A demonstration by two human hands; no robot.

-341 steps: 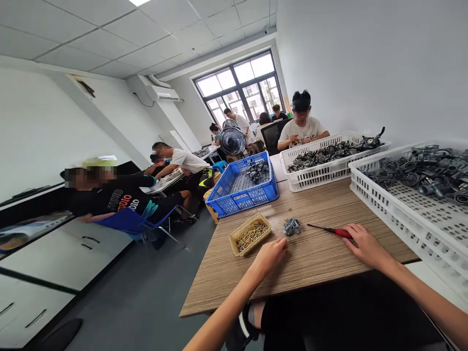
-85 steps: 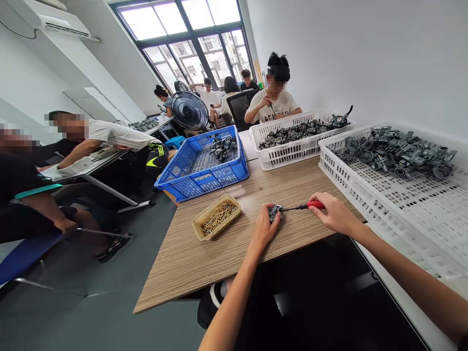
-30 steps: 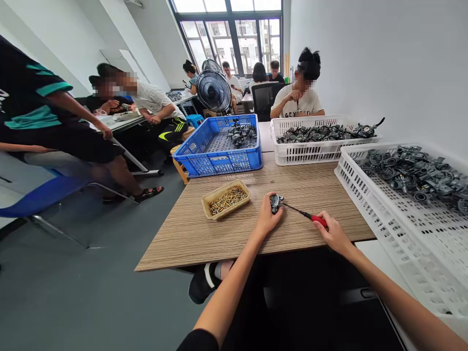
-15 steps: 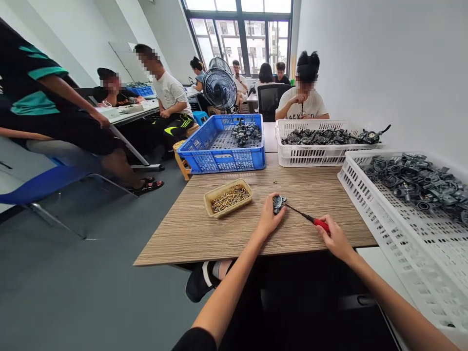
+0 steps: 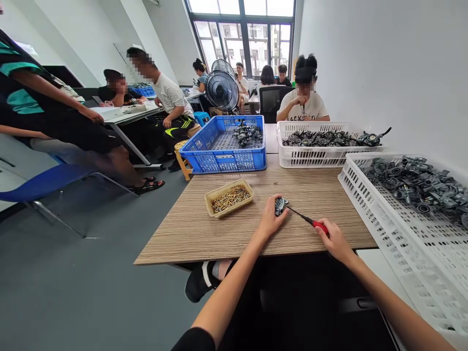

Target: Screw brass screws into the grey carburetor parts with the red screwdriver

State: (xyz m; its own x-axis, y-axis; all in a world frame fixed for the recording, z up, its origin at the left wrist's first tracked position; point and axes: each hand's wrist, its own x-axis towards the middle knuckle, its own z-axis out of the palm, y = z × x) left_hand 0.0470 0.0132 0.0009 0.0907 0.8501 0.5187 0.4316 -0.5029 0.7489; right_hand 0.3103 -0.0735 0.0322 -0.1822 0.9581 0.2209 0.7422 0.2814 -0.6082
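My left hand (image 5: 269,219) is closed around a small grey metal part (image 5: 281,205) just above the wood-grain table (image 5: 204,239). My right hand (image 5: 333,238) grips the red handle of a screwdriver (image 5: 306,218), whose dark shaft points left and reaches the right side of the part. The exact contact at the tip is too small to make out. To the left of my left hand sits a cream tray (image 5: 209,205) of brass-coloured screws. A tiny piece (image 5: 275,183) lies on the table beyond the part.
A blue crate (image 5: 224,165) and a white crate (image 5: 303,161) holding metal parts stand at the table's far side. Another white crate (image 5: 380,214) with many grey parts is on the right. Across the table sits a person (image 5: 307,105); others are further left.
Both hands keep their hold on the part and the screwdriver, almost unmoved. The view has shifted slightly. At the left, the standing person has moved a little further left.
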